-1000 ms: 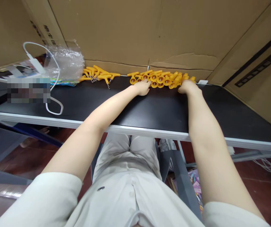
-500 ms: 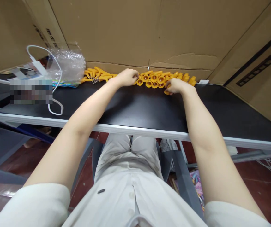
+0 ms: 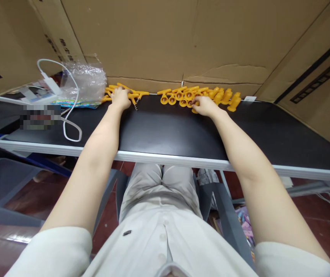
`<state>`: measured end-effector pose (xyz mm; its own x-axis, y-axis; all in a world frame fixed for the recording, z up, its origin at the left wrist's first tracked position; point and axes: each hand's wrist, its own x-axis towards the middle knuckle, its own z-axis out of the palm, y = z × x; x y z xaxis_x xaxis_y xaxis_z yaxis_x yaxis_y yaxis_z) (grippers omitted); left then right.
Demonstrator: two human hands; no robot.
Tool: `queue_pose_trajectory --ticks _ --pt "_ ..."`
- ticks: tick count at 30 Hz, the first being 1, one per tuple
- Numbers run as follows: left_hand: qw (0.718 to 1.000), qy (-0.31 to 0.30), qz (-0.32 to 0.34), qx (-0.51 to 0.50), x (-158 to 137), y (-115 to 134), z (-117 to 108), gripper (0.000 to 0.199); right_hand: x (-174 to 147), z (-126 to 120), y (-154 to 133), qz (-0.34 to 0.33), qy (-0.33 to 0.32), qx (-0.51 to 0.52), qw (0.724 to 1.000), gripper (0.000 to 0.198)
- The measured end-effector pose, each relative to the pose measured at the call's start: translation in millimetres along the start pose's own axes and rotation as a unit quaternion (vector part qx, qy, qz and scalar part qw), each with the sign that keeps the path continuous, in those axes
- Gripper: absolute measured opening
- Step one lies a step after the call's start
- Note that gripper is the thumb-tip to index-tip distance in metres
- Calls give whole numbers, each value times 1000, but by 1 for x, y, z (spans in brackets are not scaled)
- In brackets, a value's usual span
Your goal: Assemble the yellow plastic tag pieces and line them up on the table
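Note:
My left hand point(image 3: 120, 98) is over the left-hand group of yellow forked pieces point(image 3: 142, 93), its fingers curled around one of them. A small metal spiral point(image 3: 136, 104) hangs from the pieces just right of that hand. My right hand point(image 3: 205, 105) is at the front of a row of yellow cup-ended pieces point(image 3: 179, 95), with thumb and fingertips pinched on one; its lower edge shows beneath the fingers. Several of these cups face me, round and open, with a brownish centre. More yellow pieces point(image 3: 234, 102) lie slanted to the right of the right hand.
A clear plastic bag point(image 3: 87, 82), a white cable point(image 3: 77, 90) and coloured packaging point(image 3: 77, 104) lie left on the black table point(image 3: 165, 130). Cardboard walls point(image 3: 153, 42) stand behind and at both sides. The table's pale metal edge point(image 3: 170, 157) runs before my lap.
My left hand has gone left, from the cup-ended pieces to the forked ones. My right hand has shifted slightly left along the row, uncovering pieces on its right.

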<state>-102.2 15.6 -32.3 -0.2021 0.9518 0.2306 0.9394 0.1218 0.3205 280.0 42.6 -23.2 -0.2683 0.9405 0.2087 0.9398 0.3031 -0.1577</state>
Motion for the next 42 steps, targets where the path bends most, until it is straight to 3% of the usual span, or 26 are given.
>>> queue_pose_trajectory --ticks 6,13,18,23,25,29,33,36,42 --pt "997 -59 39 33 1 -1 13 68 5 3 5 -23 2 -11 1000 31" --pt "997 -63 28 46 -1 4 15 73 -2 -7 -8 -15 -30 -17 999 40" --pt "996 -54 24 68 -6 12 11 62 -11 -15 -24 16 -46 48 998 42" --pt "995 -41 39 78 -3 12 13 57 -11 -15 -27 31 -72 139 987 17" --pt "998 -16 47 47 3 10 20 57 -8 -13 -26 29 -60 135 989 25" --pt "994 11 104 -14 12 15 34 53 -6 -10 -29 20 -38 153 987 40" --pt "985 32 164 -28 6 38 42 46 -7 -8 -34 -33 1 148 988 28" --pt "977 15 211 -27 -1 54 44 44 -4 -4 -31 -80 22 99 992 22" --pt "967 -12 256 -7 -8 65 43 44 6 4 -16 -111 32 41 992 37"
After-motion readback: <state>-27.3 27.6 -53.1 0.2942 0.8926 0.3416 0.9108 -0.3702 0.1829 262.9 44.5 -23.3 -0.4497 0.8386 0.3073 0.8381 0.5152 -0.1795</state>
